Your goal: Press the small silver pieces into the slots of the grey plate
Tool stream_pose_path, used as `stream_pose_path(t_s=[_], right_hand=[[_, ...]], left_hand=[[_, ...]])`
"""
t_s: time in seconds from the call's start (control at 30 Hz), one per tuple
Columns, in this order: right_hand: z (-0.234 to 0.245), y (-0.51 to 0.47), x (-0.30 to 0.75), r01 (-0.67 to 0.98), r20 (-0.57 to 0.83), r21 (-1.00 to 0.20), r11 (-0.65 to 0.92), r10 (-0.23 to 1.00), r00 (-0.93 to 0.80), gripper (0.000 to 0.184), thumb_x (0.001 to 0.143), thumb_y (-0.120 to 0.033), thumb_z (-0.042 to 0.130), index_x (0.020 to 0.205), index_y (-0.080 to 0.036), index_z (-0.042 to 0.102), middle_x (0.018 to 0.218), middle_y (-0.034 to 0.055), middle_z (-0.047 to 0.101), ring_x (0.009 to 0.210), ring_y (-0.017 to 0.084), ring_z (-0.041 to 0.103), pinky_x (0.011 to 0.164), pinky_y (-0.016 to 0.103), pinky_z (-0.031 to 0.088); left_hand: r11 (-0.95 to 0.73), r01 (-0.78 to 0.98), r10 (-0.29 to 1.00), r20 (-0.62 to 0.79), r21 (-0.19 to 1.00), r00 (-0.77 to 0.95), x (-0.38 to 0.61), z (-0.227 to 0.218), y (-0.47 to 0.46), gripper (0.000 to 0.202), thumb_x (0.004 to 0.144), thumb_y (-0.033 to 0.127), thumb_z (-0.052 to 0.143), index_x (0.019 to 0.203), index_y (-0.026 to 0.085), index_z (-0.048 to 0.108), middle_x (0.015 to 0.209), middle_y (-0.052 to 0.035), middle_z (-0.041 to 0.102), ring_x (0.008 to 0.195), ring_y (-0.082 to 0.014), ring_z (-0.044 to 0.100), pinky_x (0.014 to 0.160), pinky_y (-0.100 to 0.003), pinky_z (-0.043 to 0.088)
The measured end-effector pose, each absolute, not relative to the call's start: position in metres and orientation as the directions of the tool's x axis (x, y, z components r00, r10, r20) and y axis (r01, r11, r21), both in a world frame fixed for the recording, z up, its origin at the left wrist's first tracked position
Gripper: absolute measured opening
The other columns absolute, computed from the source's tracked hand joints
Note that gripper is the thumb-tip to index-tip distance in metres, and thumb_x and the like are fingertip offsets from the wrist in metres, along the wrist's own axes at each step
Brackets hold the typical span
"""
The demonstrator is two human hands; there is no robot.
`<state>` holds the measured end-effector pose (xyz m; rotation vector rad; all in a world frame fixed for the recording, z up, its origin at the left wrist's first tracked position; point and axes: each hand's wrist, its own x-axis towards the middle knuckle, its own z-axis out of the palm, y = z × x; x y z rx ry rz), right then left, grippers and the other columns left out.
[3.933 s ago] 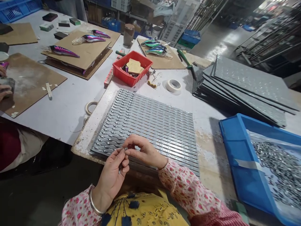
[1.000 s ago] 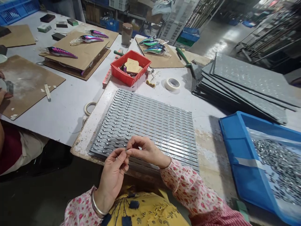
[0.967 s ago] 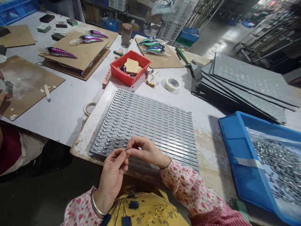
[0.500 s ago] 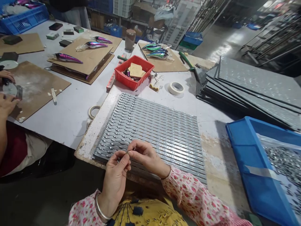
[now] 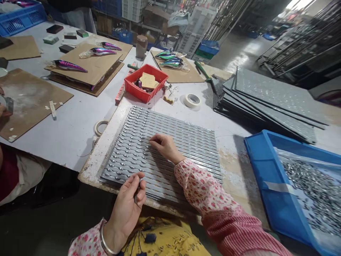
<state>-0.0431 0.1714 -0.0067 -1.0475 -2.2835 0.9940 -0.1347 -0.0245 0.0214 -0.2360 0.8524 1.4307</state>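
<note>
A grey ridged board (image 5: 183, 156) lies on the table in front of me. Small shiny grey oval pieces (image 5: 121, 158) sit along its grooves in columns at the left side. My right hand (image 5: 166, 147) is over the middle of the board, thumb and fingers pinched together at a groove just right of these pieces; whatever it pinches is hidden. My left hand (image 5: 129, 206) is held palm up at the board's near edge, its fingers curled around a few small dark grey pieces (image 5: 137, 190), which show only in part.
At the right stands a blue crate (image 5: 257, 170) with many small grey pieces, below a stack of similar boards (image 5: 269, 89). Beyond my board are a red tray (image 5: 146, 94), a tape roll (image 5: 192, 101) and fishing lures (image 5: 172, 60). A co-worker's hand (image 5: 3, 106) shows far left.
My hands, together before, have parted. The right has moved up and forward onto the board; the left stays low with small pieces in its fingers. The view has shifted slightly right.
</note>
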Motion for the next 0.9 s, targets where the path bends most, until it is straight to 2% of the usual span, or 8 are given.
stream_pose_path(t_s=[0.17, 0.27, 0.4, 0.5, 0.57, 0.67, 0.77, 0.9], right_hand=[[-0.009, 0.166, -0.052, 0.579, 0.07, -0.614, 0.537, 0.767, -0.638, 0.008, 0.079, -0.022, 0.058, 0.077, -0.018, 0.064, 0.074, 0.0012, 0.066, 0.068, 0.013, 0.057, 0.065, 0.024, 0.039], [-0.01, 0.166, -0.055, 0.648, 0.054, -0.537, 0.54, 0.788, -0.613, 0.008, 0.079, -0.023, 0.057, 0.077, -0.019, 0.064, 0.075, 0.0014, 0.066, 0.07, 0.015, 0.057, 0.064, 0.025, 0.037], [-0.013, 0.167, -0.058, 0.685, 0.03, -0.526, 0.504, 0.816, -0.578, 0.007, 0.078, -0.023, 0.056, 0.076, -0.019, 0.062, 0.07, 0.0001, 0.063, 0.064, 0.014, 0.054, 0.06, 0.024, 0.035], [-0.011, 0.164, -0.056, 0.64, 0.067, -0.597, 0.484, 0.825, -0.561, 0.006, 0.077, -0.022, 0.057, 0.074, -0.018, 0.061, 0.067, 0.0, 0.06, 0.062, 0.013, 0.051, 0.06, 0.024, 0.035], [-0.004, 0.157, -0.051, 0.512, 0.081, -0.732, 0.45, 0.803, -0.59, 0.009, 0.078, -0.024, 0.057, 0.074, -0.017, 0.06, 0.067, 0.0001, 0.059, 0.061, 0.012, 0.049, 0.059, 0.023, 0.036], [0.014, 0.139, -0.041, 0.249, 0.02, -0.909, 0.335, 0.632, -0.775, 0.018, 0.079, -0.034, 0.06, 0.08, -0.016, 0.061, 0.069, -0.0003, 0.058, 0.059, 0.01, 0.047, 0.055, 0.022, 0.038], [0.032, 0.119, -0.033, 0.148, -0.002, -0.945, 0.292, 0.445, -0.895, 0.022, 0.079, -0.038, 0.062, 0.079, -0.017, 0.061, 0.068, -0.0003, 0.057, 0.06, 0.01, 0.048, 0.054, 0.021, 0.039], [0.037, 0.104, -0.031, 0.164, 0.004, -0.934, 0.318, 0.469, -0.883, 0.02, 0.082, -0.034, 0.057, 0.073, -0.017, 0.06, 0.064, -0.0006, 0.057, 0.059, 0.01, 0.048, 0.054, 0.021, 0.038]], left_hand=[[0.214, -0.91, 0.741, -0.666, 0.356, -0.086, -0.136, 0.024, -0.024, 0.024, 0.071, 0.018, 0.07, 0.094, 0.014, 0.066, 0.076, -0.0018, 0.06, 0.057, -0.0029, 0.05, 0.052, -0.012, 0.043], [0.218, -0.903, 0.72, -0.686, 0.369, -0.106, -0.136, 0.024, -0.024, 0.027, 0.067, 0.018, 0.072, 0.093, 0.015, 0.066, 0.075, -0.0015, 0.061, 0.058, -0.0038, 0.053, 0.052, -0.012, 0.044], [0.188, -0.908, 0.692, -0.706, 0.376, -0.149, -0.135, 0.024, -0.023, 0.025, 0.062, 0.019, 0.077, 0.085, 0.014, 0.067, 0.071, -0.0008, 0.062, 0.055, -0.0034, 0.053, 0.049, -0.011, 0.044], [0.15, -0.911, 0.677, -0.712, 0.385, -0.189, -0.135, 0.024, -0.021, 0.026, 0.06, 0.018, 0.078, 0.083, 0.013, 0.067, 0.073, -0.001, 0.063, 0.057, -0.0036, 0.054, 0.052, -0.012, 0.046], [0.137, -0.913, 0.676, -0.71, 0.383, -0.197, -0.134, 0.025, -0.02, 0.026, 0.06, 0.018, 0.077, 0.083, 0.012, 0.067, 0.073, -0.0013, 0.063, 0.057, -0.0038, 0.054, 0.052, -0.012, 0.046], [0.133, -0.916, 0.688, -0.701, 0.378, -0.189, -0.134, 0.025, -0.018, 0.024, 0.061, 0.019, 0.077, 0.082, 0.013, 0.066, 0.071, -0.0011, 0.063, 0.054, -0.0032, 0.053, 0.049, -0.011, 0.045], [0.128, -0.915, 0.695, -0.693, 0.382, -0.192, -0.133, 0.025, -0.016, 0.02, 0.062, 0.019, 0.076, 0.077, 0.013, 0.064, 0.068, -0.0004, 0.062, 0.052, -0.0029, 0.052, 0.047, -0.011, 0.044], [0.131, -0.91, 0.694, -0.692, 0.393, -0.199, -0.132, 0.025, -0.014, 0.017, 0.064, 0.017, 0.075, 0.075, 0.014, 0.063, 0.065, 0.0007, 0.061, 0.05, -0.0027, 0.051, 0.046, -0.011, 0.043]])
